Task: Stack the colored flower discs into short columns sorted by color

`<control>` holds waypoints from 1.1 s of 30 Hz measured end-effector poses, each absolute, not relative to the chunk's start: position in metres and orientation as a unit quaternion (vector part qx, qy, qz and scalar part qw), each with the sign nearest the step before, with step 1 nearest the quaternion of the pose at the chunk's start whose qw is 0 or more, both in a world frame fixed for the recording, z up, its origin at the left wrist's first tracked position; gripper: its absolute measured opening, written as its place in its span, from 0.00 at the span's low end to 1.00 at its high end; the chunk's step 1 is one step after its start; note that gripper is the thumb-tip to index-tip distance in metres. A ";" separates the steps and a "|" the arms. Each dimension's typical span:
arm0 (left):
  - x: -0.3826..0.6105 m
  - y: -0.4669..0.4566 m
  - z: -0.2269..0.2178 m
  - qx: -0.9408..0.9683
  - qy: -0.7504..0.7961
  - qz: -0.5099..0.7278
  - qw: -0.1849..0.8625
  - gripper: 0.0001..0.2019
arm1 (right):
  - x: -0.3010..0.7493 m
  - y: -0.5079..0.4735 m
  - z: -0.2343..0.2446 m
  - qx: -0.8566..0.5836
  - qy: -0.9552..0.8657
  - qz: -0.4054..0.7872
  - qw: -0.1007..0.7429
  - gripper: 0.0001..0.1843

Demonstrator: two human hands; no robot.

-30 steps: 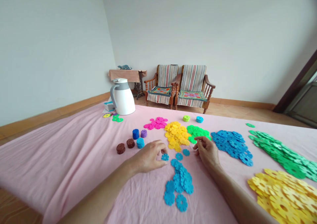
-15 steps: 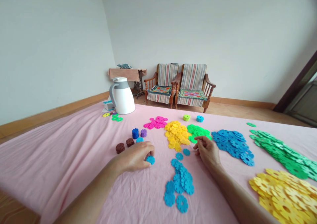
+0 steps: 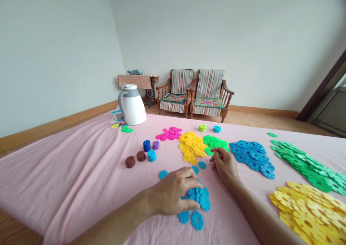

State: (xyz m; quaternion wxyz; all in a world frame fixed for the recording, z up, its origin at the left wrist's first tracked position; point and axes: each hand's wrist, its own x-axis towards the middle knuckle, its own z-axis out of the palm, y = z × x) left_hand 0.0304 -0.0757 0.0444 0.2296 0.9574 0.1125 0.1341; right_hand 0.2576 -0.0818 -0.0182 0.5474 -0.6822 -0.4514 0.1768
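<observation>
At the lower centre of the frame, our left hand (image 3: 178,192) arches over a loose pile of sky-blue, flower-shaped, plastic-looking discs (image 3: 199,198); its thumb and fingers stand apart around the upper discs, probably so that they can meet on a thin edge, and we see nothing pinched between them. Our right hand (image 3: 223,162), right of centre, is loosely curled beside the heap of bright green, notched plastic-looking discs (image 3: 215,143); we cannot tell whether it holds anything. Each heap keeps mostly to one colour, which seems to stop the kinds mixing.

Half a second ago our left hand pinches one disc; now a single sky-blue flower-shaped disc (image 3: 163,174) lies alone on the pink cloth (image 3: 102,180), below the short sky-blue disc stack (image 3: 151,155), and that hand is over the pile. Our right hand stays put.
</observation>
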 end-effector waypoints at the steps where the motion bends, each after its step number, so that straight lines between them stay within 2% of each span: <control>1: 0.034 -0.080 0.042 0.960 0.110 0.134 0.222 0.19 | 0.258 -0.082 -0.018 -0.683 -0.453 0.176 0.546 0.13; 9: 0.048 -0.087 0.029 0.967 0.121 0.142 0.174 0.14 | 0.256 -0.082 -0.016 -0.684 -0.452 0.176 0.545 0.12; 19: 0.031 -0.070 0.049 0.939 0.184 0.179 0.227 0.12 | 0.256 -0.083 -0.015 -0.682 -0.449 0.185 0.546 0.13; 25: -0.015 -0.029 0.064 0.917 0.280 0.126 0.254 0.09 | 0.258 -0.081 -0.018 -0.684 -0.447 0.188 0.545 0.13; 33: -0.028 -0.018 0.059 0.921 0.302 0.062 0.238 0.08 | 0.257 -0.083 -0.017 -0.682 -0.447 0.193 0.546 0.14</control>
